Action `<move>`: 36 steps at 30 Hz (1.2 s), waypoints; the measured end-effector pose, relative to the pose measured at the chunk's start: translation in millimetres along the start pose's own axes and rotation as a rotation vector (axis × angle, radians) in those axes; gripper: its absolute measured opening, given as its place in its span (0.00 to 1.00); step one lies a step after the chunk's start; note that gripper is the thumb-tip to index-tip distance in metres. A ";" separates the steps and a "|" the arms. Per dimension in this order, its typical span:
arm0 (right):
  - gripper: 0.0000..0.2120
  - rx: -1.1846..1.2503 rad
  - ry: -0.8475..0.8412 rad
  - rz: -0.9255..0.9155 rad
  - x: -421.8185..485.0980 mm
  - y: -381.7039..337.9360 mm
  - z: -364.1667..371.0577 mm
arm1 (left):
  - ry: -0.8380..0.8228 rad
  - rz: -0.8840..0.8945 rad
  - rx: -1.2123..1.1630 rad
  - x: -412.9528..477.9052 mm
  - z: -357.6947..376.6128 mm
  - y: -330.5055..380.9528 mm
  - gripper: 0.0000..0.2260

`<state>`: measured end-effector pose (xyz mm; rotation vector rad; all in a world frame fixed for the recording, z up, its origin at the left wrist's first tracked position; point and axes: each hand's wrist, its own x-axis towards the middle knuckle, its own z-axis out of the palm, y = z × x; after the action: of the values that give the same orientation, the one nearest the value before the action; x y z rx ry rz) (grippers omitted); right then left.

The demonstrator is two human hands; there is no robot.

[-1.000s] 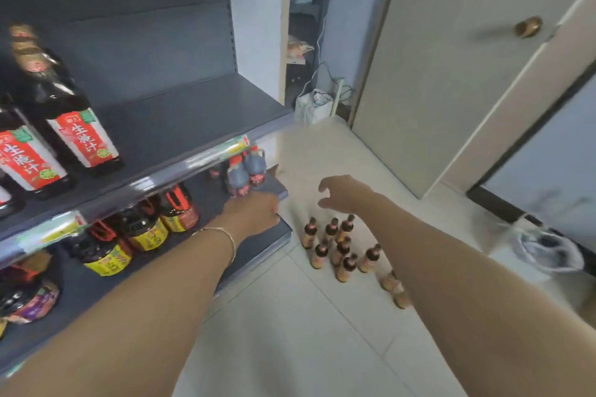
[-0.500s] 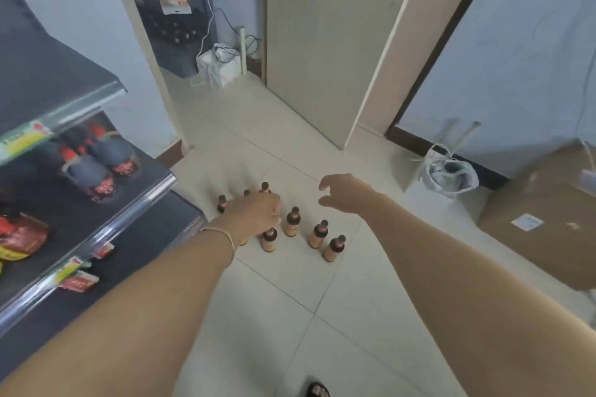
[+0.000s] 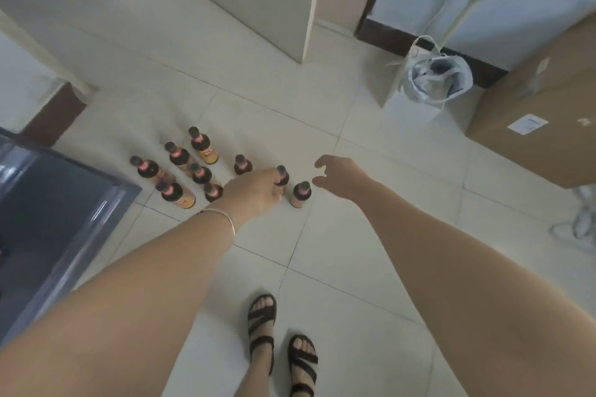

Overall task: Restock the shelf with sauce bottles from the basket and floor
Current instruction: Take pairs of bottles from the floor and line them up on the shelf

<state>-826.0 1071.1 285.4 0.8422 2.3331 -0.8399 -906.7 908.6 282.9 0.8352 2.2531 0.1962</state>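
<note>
Pale tiled floor (image 3: 322, 284), bottles (image 3: 180, 167) clustered at 10 o'clock beside the shelf (image 3: 58, 219). Left hand (image 3: 254, 192) grip seemingly pinching one bottle neck (image 3: 282, 175) for lifting; right hand (image 3: 342, 176) spread, empty, nearing its neighbour (image 3: 301, 193).

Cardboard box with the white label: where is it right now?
In the head view the cardboard box sits on the floor at the far right, against the wall, just right of the white plastic bag and well clear of the sauce bottles.

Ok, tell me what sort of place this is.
Probably a small shop's back corner or stockroom: sauce bottles standing in a cluster on the tiled floor, a grey metal shelf beside them, and a sealed cardboard box.
</note>
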 end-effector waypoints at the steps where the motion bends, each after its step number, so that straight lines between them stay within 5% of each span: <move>1: 0.20 0.030 0.007 0.019 17.1 11.5 10.7 | 0.000 0.010 -0.002 20.5 11.5 -2.3 0.14; 8: 0.24 0.209 -0.001 0.117 132.5 93.8 125.4 | 0.025 -0.106 -0.090 149.9 138.5 -50.0 0.21; 16: 0.43 0.356 0.023 0.058 271.7 158.9 225.5 | 0.220 -0.208 -0.411 279.2 247.6 -102.5 0.39; 21: 0.35 0.435 -0.025 -0.082 316.5 172.4 242.6 | 0.484 -0.168 -0.600 336.4 258.7 -108.0 0.29; 25: 0.27 0.469 0.012 -0.128 323.3 178.6 249.1 | 0.542 -0.167 -0.717 349.5 264.3 -113.3 0.20; 32: 0.26 0.583 0.177 0.064 286.3 166.4 243.2 | 0.410 -0.139 -0.808 299.2 261.3 -105.2 0.13; 36: 0.27 0.586 0.166 0.123 240.1 147.6 214.3 | 0.378 -0.201 -0.778 246.2 239.0 -92.5 0.18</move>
<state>-831.0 1103.1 -67.1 1.3202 2.1590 -1.4798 -924.9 965.4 -67.4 0.1568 2.2824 1.1235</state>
